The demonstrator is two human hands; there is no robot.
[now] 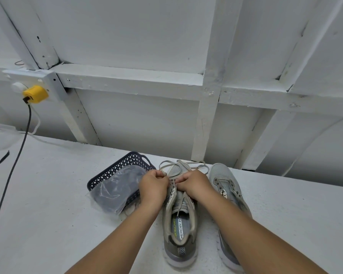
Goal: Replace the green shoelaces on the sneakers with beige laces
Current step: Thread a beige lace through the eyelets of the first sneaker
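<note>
Two grey sneakers stand side by side on the white table, toes pointing away from me. The left sneaker has a beige lace looped loosely over its toe. My left hand and my right hand sit over the eyelets with fingers curled, each pinching the lace near the middle of the shoe. The right sneaker lies beside my right forearm with bare eyelets showing; no lace is seen in it.
A dark blue perforated basket holding a clear plastic bag sits just left of my left hand. A yellow plug with a black cable is at the far left. The white panelled wall rises behind the table.
</note>
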